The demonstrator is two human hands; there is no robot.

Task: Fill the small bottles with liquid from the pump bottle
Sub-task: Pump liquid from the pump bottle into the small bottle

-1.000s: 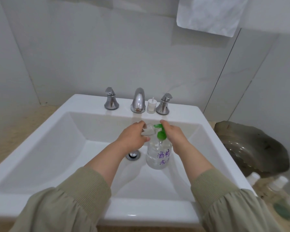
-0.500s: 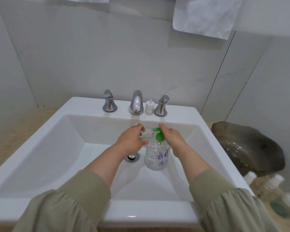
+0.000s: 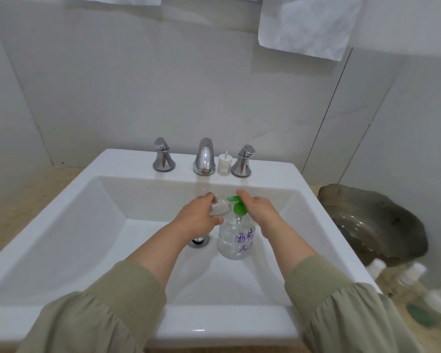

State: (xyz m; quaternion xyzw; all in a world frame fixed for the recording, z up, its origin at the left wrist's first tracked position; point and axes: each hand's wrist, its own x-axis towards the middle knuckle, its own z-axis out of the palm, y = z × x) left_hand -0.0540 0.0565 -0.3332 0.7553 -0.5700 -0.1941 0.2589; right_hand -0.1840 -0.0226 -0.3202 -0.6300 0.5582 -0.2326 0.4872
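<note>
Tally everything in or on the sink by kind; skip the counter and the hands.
Tap handles: 2
Spout: 1
Drain: 1
Pump bottle: 1
Small bottle: 1
Small white item beside the spout (bottle or cap, unclear): 1
Total: 7

The pump bottle (image 3: 236,240) is clear with purple handwritten characters, and its pump head (image 3: 239,208) is bright green. The small bottle (image 3: 220,208) is clear. The sink (image 3: 127,161) is glossy white, the faucet (image 3: 203,156) mirror chrome. The sleeves (image 3: 107,309) are olive green with ribbed cuffs. The counter (image 3: 36,179) is speckled beige, and the bowl (image 3: 372,220) is dark grey-brown.
</note>
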